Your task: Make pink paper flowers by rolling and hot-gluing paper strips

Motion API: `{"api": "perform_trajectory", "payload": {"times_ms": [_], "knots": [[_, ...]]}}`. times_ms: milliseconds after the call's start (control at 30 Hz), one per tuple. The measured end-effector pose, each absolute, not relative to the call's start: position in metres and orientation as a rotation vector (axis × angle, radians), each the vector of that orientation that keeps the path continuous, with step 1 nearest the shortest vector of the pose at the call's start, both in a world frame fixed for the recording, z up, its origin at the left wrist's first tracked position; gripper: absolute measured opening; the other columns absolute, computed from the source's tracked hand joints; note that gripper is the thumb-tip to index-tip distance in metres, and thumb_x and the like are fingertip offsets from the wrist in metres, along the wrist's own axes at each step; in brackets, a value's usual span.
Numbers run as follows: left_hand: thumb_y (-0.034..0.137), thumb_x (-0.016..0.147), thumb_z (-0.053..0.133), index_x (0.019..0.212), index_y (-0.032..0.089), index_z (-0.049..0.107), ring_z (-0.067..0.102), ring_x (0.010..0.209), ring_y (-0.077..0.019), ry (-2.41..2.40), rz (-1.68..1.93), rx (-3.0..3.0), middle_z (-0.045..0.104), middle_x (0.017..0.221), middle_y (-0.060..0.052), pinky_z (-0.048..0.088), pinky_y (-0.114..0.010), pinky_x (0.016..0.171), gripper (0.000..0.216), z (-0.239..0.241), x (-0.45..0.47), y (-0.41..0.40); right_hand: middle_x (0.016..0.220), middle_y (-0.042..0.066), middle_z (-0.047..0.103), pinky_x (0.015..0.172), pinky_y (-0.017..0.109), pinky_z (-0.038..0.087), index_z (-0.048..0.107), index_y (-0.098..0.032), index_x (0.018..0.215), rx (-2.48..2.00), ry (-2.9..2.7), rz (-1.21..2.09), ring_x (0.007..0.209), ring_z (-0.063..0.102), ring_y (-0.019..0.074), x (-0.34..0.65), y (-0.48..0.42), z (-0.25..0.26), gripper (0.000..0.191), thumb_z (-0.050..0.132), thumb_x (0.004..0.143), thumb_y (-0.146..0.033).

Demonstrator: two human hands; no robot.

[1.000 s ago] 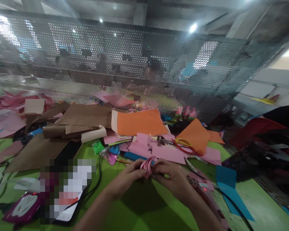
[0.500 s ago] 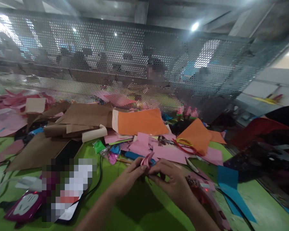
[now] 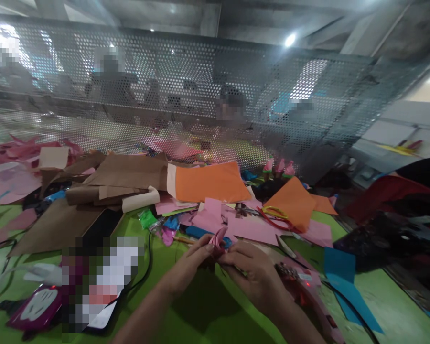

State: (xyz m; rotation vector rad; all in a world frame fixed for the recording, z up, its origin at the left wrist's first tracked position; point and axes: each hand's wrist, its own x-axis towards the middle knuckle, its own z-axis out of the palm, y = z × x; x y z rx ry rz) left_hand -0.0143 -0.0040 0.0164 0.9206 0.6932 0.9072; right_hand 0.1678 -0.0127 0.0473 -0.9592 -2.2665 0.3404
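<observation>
My left hand pinches a small pink piece that curls upward in thin striped layers, of foam or paper. The fingers of my right hand are closed at the lower right edge of that piece, thumb and forefinger together. Its lower part is hidden by my fingertips. Both hands hover over the green table, in front of pink sheets and a blue strip. To the right of my right hand lies a pink tool with a cord, perhaps a glue gun, showing a small red light.
Scissors with yellow and red handles lie by orange sheets. A phone and a purple power bank with cables are at left. Brown sheets and blue card lie about. A perforated metal screen stands behind.
The pink piece has turned slightly in my fingers. My right hand has shifted a little, its fingers closing in nearer the piece. Behind the screen, a person has come into view at left.
</observation>
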Motion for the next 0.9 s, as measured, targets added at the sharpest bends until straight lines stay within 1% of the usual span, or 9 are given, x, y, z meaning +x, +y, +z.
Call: {"api": "perform_trajectory", "payload": {"times_ms": [67,167,233,300,400,467,567,733,900], "knots": [[0.044,0.085,0.058,0.118,0.020,0.060,0.052,0.086,-0.0168,0.733,0.902,0.914,0.061,0.105,-0.004,0.039,-0.027,0.077,0.041,0.015,-0.015,-0.004,0.082,0.005,0.066,0.067,0.028,0.045,0.069,-0.022,0.089,-0.956,-2.258,0.402,0.076,0.060,0.0180,0.167,-0.012,0.048,0.012,0.059,0.088,-0.016],[0.043,0.086,0.056,0.123,0.021,0.058,0.051,0.092,-0.0193,0.766,0.898,0.945,0.060,0.110,-0.005,0.039,-0.029,0.082,0.043,0.011,-0.016,-0.003,0.083,0.003,0.065,0.068,0.027,0.046,0.067,-0.022,0.087,-0.992,-2.144,0.560,0.077,0.061,0.0173,0.168,-0.012,0.052,0.008,0.062,0.087,-0.016],[0.043,0.088,0.054,0.126,0.022,0.056,0.051,0.091,-0.0190,0.749,0.900,0.991,0.060,0.109,-0.005,0.039,-0.029,0.082,0.044,0.008,-0.017,-0.002,0.080,0.002,0.065,0.067,0.027,0.046,0.064,-0.021,0.084,-1.039,-2.038,0.629,0.075,0.060,0.0167,0.169,-0.012,0.055,0.006,0.063,0.085,-0.016],[0.044,0.088,0.054,0.124,0.023,0.058,0.050,0.088,-0.0181,0.743,0.908,1.023,0.061,0.105,-0.004,0.039,-0.028,0.079,0.043,0.005,-0.016,-0.001,0.080,0.002,0.065,0.067,0.026,0.046,0.065,-0.021,0.086,-1.068,-1.997,0.658,0.074,0.060,0.0167,0.170,-0.011,0.057,0.005,0.063,0.085,-0.017],[0.045,0.087,0.055,0.118,0.024,0.061,0.049,0.092,-0.0180,0.739,0.918,1.046,0.060,0.102,-0.003,0.038,-0.027,0.081,0.038,0.005,-0.016,-0.001,0.086,0.003,0.068,0.071,0.028,0.047,0.069,-0.023,0.092,-1.057,-2.058,0.685,0.080,0.062,0.0179,0.171,-0.009,0.056,0.010,0.063,0.086,-0.018],[0.044,0.088,0.053,0.117,0.024,0.061,0.050,0.091,-0.0172,0.713,0.914,1.056,0.059,0.100,-0.002,0.038,-0.026,0.081,0.035,0.006,-0.016,-0.001,0.086,0.004,0.068,0.072,0.028,0.047,0.070,-0.023,0.090,-1.049,-2.087,0.685,0.081,0.063,0.0182,0.172,-0.008,0.053,0.012,0.062,0.087,-0.016],[0.041,0.090,0.051,0.113,0.022,0.060,0.051,0.082,-0.0150,0.656,0.903,1.064,0.058,0.090,-0.001,0.038,-0.025,0.074,0.031,0.009,-0.016,-0.002,0.084,0.004,0.067,0.072,0.029,0.048,0.071,-0.023,0.088,-1.059,-2.102,0.674,0.080,0.062,0.0184,0.173,-0.006,0.050,0.013,0.060,0.088,-0.015],[0.039,0.087,0.053,0.101,0.018,0.057,0.050,0.070,-0.0126,0.596,0.918,1.037,0.056,0.078,-0.001,0.036,-0.022,0.062,0.025,0.012,-0.014,-0.001,0.085,0.004,0.065,0.073,0.029,0.047,0.070,-0.022,0.084,-1.079,-2.097,0.706,0.081,0.061,0.0184,0.174,-0.006,0.051,0.013,0.061,0.087,-0.014],[0.037,0.087,0.052,0.095,0.017,0.056,0.048,0.066,-0.0117,0.585,0.909,1.034,0.056,0.075,-0.001,0.036,-0.021,0.060,0.022,0.013,-0.014,0.000,0.088,0.004,0.065,0.075,0.028,0.048,0.069,-0.022,0.082,-1.051,-2.050,0.757,0.083,0.062,0.0185,0.172,-0.007,0.052,0.013,0.062,0.087,-0.013]]}}
